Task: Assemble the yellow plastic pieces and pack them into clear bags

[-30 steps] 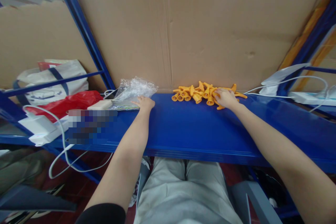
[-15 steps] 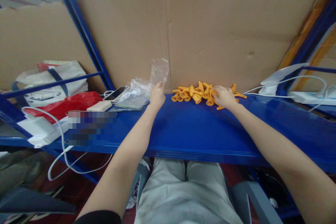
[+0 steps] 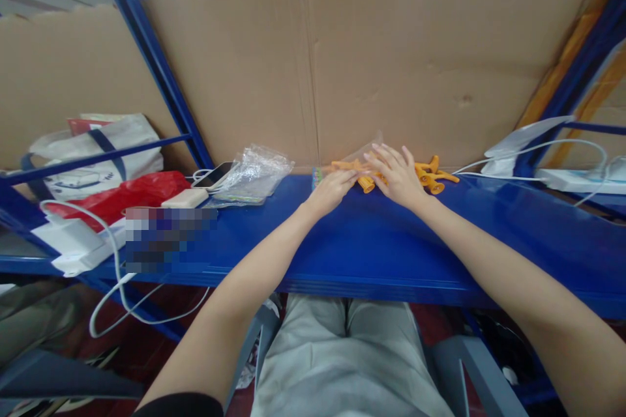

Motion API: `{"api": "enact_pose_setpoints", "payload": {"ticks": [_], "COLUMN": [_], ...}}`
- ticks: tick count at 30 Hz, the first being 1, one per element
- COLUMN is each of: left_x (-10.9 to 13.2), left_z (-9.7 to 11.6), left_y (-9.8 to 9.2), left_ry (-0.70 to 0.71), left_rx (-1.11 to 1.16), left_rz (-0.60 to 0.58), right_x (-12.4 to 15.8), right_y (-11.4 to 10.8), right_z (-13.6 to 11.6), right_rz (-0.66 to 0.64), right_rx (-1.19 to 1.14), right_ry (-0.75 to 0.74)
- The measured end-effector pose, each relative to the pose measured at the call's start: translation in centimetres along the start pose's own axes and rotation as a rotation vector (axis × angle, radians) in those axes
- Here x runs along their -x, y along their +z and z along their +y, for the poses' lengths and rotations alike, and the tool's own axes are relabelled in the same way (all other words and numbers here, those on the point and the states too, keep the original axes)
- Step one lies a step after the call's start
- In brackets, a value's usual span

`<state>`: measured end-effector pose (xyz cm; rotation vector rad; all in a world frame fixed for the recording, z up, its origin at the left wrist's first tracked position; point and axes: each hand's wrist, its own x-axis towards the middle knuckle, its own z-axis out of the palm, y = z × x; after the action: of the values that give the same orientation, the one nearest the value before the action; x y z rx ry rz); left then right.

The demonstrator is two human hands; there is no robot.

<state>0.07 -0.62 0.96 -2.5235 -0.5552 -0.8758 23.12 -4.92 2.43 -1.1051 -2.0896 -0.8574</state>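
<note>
Orange plastic pieces [image 3: 434, 177], each with a flared hollow end, lie in a heap on the blue shelf against the cardboard. My left hand [image 3: 333, 191] has its fingers closed on a clear plastic bag [image 3: 368, 146] in front of the heap. A small coloured print shows on the bag's left side. My right hand [image 3: 395, 176] is at the bag's right end with its fingers spread, in front of some orange pieces. Both hands partly cover the heap, and whether the right fingers touch the bag is unclear.
More clear plastic bags [image 3: 257, 172] are stacked to the left, beside a phone [image 3: 215, 174] and a white block [image 3: 184, 199]. Further left are a red plastic bag [image 3: 127, 192], a tote bag [image 3: 112, 150] and a power strip [image 3: 88, 254] with white cables. Cardboard [image 3: 440, 65] stands behind the shelf.
My left hand has moved right, carrying the clear bag from the stack to the heap. My right hand has shifted left and spread its fingers.
</note>
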Motion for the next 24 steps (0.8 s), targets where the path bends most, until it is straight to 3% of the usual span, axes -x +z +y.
{"api": "enact_pose_setpoints", "payload": {"ticks": [16, 20, 24], "left_x": [-0.1, 0.0, 0.2], "left_z": [-0.5, -0.6, 0.2], "left_y": [-0.6, -0.9, -1.8], "left_ry": [-0.008, -0.04, -0.063], "left_rx": [-0.056, -0.07, -0.087], "left_rz": [0.094, 0.099, 0.087], "right_x": [-0.3, -0.2, 0.1], "right_y": [0.7, 0.4, 0.7], "right_z": [1.6, 1.7, 1.8], "right_rz": [0.084, 0.063, 0.01], "right_rx": [0.015, 0.007, 0.005], "right_ry": [-0.006, 0.02, -0.064]}}
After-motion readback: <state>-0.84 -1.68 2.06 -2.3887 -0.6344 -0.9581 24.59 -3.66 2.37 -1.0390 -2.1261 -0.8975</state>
